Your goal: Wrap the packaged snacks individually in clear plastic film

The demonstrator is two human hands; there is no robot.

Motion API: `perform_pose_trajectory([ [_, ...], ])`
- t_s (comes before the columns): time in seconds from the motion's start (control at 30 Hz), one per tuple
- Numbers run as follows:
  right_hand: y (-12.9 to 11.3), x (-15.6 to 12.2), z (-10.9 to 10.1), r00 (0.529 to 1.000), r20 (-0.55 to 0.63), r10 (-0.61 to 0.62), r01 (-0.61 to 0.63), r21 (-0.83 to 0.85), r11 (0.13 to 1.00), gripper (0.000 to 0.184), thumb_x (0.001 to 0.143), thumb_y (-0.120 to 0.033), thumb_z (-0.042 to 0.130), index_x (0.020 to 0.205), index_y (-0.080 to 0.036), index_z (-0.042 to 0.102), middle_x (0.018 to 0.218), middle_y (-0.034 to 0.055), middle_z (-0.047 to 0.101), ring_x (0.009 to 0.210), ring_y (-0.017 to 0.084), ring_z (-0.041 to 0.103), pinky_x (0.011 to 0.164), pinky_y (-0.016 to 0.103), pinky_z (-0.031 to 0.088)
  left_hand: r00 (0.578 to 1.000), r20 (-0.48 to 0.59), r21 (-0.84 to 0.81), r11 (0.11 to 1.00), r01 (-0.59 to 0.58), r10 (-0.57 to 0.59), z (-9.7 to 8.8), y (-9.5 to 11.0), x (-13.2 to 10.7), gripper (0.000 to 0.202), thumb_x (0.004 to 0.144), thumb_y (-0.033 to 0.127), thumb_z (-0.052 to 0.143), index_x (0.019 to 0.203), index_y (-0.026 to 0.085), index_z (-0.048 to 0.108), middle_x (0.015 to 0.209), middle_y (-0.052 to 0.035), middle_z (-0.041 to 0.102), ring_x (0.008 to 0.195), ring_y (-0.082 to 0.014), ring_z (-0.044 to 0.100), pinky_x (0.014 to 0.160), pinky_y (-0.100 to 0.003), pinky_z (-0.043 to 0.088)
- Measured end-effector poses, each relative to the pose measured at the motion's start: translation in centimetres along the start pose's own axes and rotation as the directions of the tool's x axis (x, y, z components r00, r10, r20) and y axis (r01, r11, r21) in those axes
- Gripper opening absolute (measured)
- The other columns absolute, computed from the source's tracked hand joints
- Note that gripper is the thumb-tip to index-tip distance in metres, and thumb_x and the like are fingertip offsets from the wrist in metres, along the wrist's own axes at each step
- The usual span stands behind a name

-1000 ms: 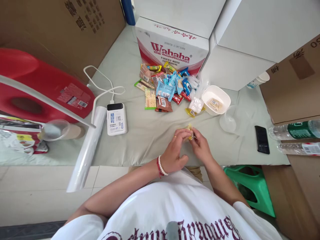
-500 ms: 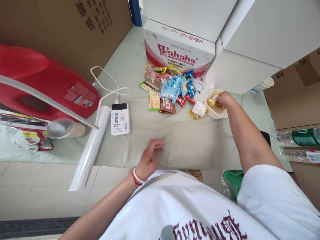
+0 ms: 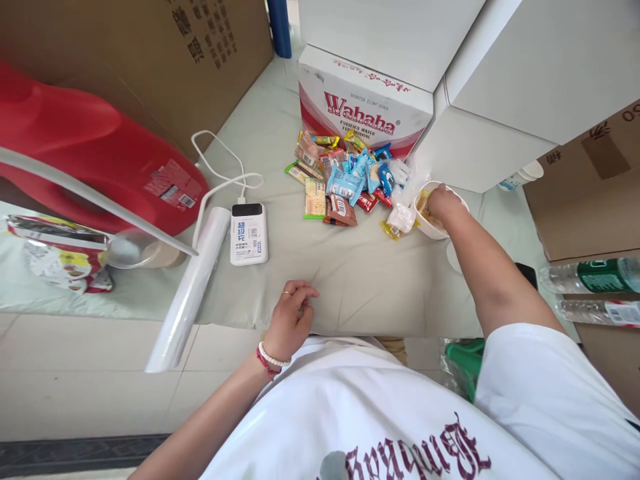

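Note:
My right hand (image 3: 441,202) reaches down into a white plastic tub (image 3: 433,230), its fingers curled and mostly hidden inside. Some yellow wrapping shows beside the fingers; whatever they grip is out of sight. Left of the tub lies a heap of wrapped snacks: a light-blue packet (image 3: 345,185), a brown packet (image 3: 342,209), a green-edged cracker packet (image 3: 315,199) and a white packet (image 3: 401,218) among them. My left hand (image 3: 291,317) rests near the table's front edge, fingers loosely bent and apart from the thumb, with nothing in it.
A white power bank (image 3: 249,235) with a cable and a clear plastic roll (image 3: 193,287) lie at left, beside a large red jug (image 3: 100,157). A Wahaha carton (image 3: 367,110) stands behind the snacks. White cabinets (image 3: 495,133) rise at back right; plastic bottles (image 3: 590,276) lie at far right.
My right hand has sunk a little deeper into the tub and covers more of the yellow wrapping. The left hand's fingers have drawn in slightly. The camera view has shifted a little.

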State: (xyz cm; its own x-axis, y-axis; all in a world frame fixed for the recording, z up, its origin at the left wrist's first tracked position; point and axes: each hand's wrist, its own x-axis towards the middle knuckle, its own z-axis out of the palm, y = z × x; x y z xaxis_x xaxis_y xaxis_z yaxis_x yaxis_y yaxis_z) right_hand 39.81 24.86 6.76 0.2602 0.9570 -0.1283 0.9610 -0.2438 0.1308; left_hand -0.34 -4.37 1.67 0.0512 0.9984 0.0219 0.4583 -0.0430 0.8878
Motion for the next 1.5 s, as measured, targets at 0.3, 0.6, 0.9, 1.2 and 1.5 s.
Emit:
perform_pose_trajectory([
  [0.3, 1.5, -7.9, -2.1, 0.827, -0.230, -0.512, 0.529, 0.012, 0.849, 0.043, 0.095, -0.015, 0.046, 0.134, -0.022, 0.063, 0.144, 0.0141, 0.056, 0.129, 0.030, 0.051, 0.098, 0.041, 0.046, 0.984, -0.169, 0.046, 0.997, 0.059, -0.050, -3.1, -2.3, -1.7, 0.017, 0.084, 0.016, 0.053, 0.089, 0.020, 0.069, 0.101, -0.0067, 0.065, 0.085, -0.0188, 0.064, 0.073, -0.033, 0.056],
  [0.6, -3.5, -14.5, 1.2, 0.923, -0.259, -0.285, 0.377, 0.758, 0.532, 0.020, 0.087, -0.040, 0.069, 0.088, -0.020, 0.070, 0.079, 0.0028, 0.066, 0.072, 0.018, 0.055, 0.068, 0.030, 0.045, 0.996, -0.083, -0.209, 0.977, -0.047, 0.030, -0.8, 2.6, 0.9, 0.013, 0.088, 0.027, 0.064, 0.099, 0.022, 0.067, 0.105, -0.0070, 0.063, 0.096, -0.0186, 0.064, 0.075, -0.029, 0.059],
  [0.9, -8.8, -26.7, 3.5, 0.919, 0.029, -0.392, 0.014, 0.994, 0.106, 0.029, 0.080, -0.050, 0.078, 0.091, -0.023, 0.076, 0.073, -0.0006, 0.066, 0.061, 0.013, 0.049, 0.059, 0.027, 0.042, 0.989, 0.134, -0.593, 0.794, 0.137, -0.070, 6.6, 4.5, 7.2, 0.033, 0.082, 0.048, 0.075, 0.086, 0.017, 0.067, 0.088, -0.0043, 0.068, 0.081, -0.0159, 0.064, 0.074, -0.029, 0.055],
  [1.2, -7.2, -26.5, 3.5, 0.953, 0.057, -0.299, -0.051, 0.998, 0.027, 0.035, 0.083, -0.057, 0.073, 0.091, -0.024, 0.068, 0.084, 0.0013, 0.065, 0.065, 0.013, 0.051, 0.056, 0.026, 0.045, 0.992, 0.084, -0.491, 0.863, 0.119, -0.089, 5.8, 3.9, 6.3, 0.029, 0.087, 0.047, 0.068, 0.085, 0.018, 0.072, 0.079, -0.0009, 0.067, 0.075, -0.0147, 0.060, 0.075, -0.028, 0.050],
  [1.5, -7.5, -25.8, 4.1, 0.951, 0.111, -0.288, -0.138, 0.987, -0.077, 0.032, 0.077, -0.051, 0.080, 0.085, -0.022, 0.067, 0.071, -0.0028, 0.060, 0.061, 0.012, 0.051, 0.061, 0.027, 0.047, 0.988, 0.087, -0.475, 0.867, 0.152, -0.126, 4.3, 3.3, 6.2, 0.030, 0.090, 0.047, 0.065, 0.080, 0.019, 0.063, 0.072, 0.0010, 0.062, 0.071, -0.0142, 0.058, 0.074, -0.027, 0.047],
])
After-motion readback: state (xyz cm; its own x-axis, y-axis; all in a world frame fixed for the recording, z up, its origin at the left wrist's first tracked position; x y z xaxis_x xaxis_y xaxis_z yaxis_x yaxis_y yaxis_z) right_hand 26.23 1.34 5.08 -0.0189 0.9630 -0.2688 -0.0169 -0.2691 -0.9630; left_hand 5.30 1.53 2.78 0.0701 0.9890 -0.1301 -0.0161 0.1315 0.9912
